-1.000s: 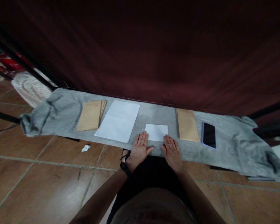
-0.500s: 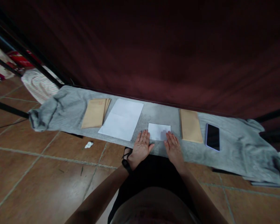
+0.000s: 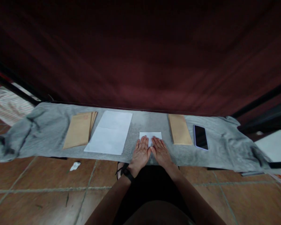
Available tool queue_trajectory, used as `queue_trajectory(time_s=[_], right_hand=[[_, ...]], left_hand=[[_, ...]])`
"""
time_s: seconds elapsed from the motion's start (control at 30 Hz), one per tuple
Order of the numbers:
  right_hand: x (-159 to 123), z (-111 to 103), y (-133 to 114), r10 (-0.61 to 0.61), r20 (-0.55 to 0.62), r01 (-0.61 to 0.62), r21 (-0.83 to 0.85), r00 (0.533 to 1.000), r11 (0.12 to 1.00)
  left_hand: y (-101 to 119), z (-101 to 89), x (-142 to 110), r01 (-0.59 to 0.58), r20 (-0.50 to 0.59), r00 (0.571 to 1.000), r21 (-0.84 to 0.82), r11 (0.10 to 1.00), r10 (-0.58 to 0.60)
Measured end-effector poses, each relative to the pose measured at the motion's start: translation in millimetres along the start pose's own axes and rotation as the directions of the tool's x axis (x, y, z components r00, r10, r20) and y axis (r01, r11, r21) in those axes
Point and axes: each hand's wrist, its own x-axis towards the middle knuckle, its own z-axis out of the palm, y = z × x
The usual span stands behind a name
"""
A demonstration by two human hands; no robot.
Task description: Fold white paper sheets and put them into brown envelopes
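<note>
A small folded white paper (image 3: 150,134) lies on the grey cloth in front of me, its lower part covered by my hands. My left hand (image 3: 141,152) rests flat on its left side, fingers stretched out. Flat on the right side lies my right hand (image 3: 160,151), also with straight fingers. The two thumbs meet near the paper's lower edge. To the left are larger white sheets (image 3: 110,131) with a faint crease across them. A stack of brown envelopes (image 3: 77,129) sits farther left, and another brown envelope pile (image 3: 180,129) is right of my hands.
A phone (image 3: 200,137) in a purple case lies right of the envelopes. The grey cloth (image 3: 222,140) covers a long narrow bench, with a dark red curtain (image 3: 140,68) behind it. A crumpled white scrap (image 3: 75,166) is on the tiled floor.
My hands have moved inward from the sides of the folded paper onto it, and the thumbs now meet. The camera view has turned, shifting everything somewhat left.
</note>
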Motion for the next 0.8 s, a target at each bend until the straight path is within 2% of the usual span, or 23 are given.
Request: queue_trajectory(time_s=[0.23, 0.57, 0.67, 0.8], right_hand=[[-12.4, -0.5, 17.0, 0.077, -0.058, -0.08, -0.057, 0.995, 0.995], [-18.1, 0.2, 28.1, 0.16, -0.128, -0.169, -0.062, 0.979, 0.984], [-6.1, -4.6, 22.5, 0.16, -0.113, -0.165, -0.031, 0.981, 0.986], [19.5, -9.6, 7.9, 0.074, -0.02, -0.074, 0.029, 0.997, 0.997]], left_hand=[[-14.5, 0.1, -6.9, 0.099, -0.055, 0.993, -0.02, 0.995, -0.1], [-22.0, -3.6, -8.9, 0.148, -0.117, 0.983, 0.046, 0.988, -0.142], [-15.6, -4.4, 0.5, 0.103, -0.098, 0.99, 0.059, 0.993, -0.097], [-5.3, 2.0, 18.8, -0.002, -0.012, 1.0, 0.05, 0.999, 0.003]])
